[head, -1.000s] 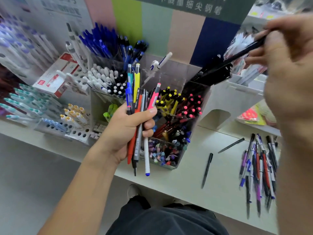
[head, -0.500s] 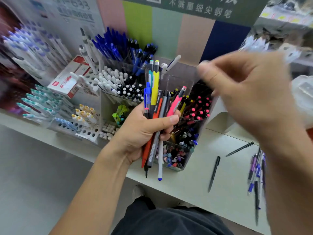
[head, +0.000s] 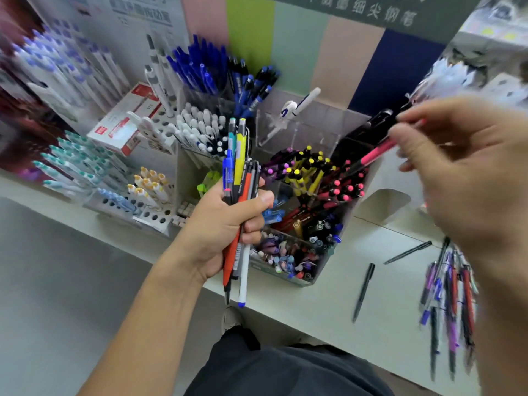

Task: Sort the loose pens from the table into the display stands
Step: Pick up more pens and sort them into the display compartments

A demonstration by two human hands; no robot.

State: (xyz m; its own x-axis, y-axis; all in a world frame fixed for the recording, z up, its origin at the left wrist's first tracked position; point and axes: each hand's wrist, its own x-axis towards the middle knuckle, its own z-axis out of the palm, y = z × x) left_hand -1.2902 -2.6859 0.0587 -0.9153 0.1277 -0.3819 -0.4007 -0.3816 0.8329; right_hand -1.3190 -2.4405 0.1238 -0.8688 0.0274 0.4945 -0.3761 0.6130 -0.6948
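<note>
At mid-frame the left hand (head: pixel 225 224) grips a bundle of pens (head: pixel 238 195) upright, fingers and thumb curled tight round the barrels; yellow, blue, orange and grey ones show, tips pointing down past the table (head: pixel 328 304) edge. At right, the right hand (head: pixel 463 167) pinches a pink pen (head: pixel 377 151) between thumb and fingertips, the pen slanting down-left with its lower end over the pink-capped section of the clear stand (head: pixel 314 212) in the centre. The hand is blurred, so the exact finger lie is unclear. Loose pens (head: pixel 448 304) lie heaped at lower right of the table, with two black pens (head: pixel 363 291) apart beside them.
</note>
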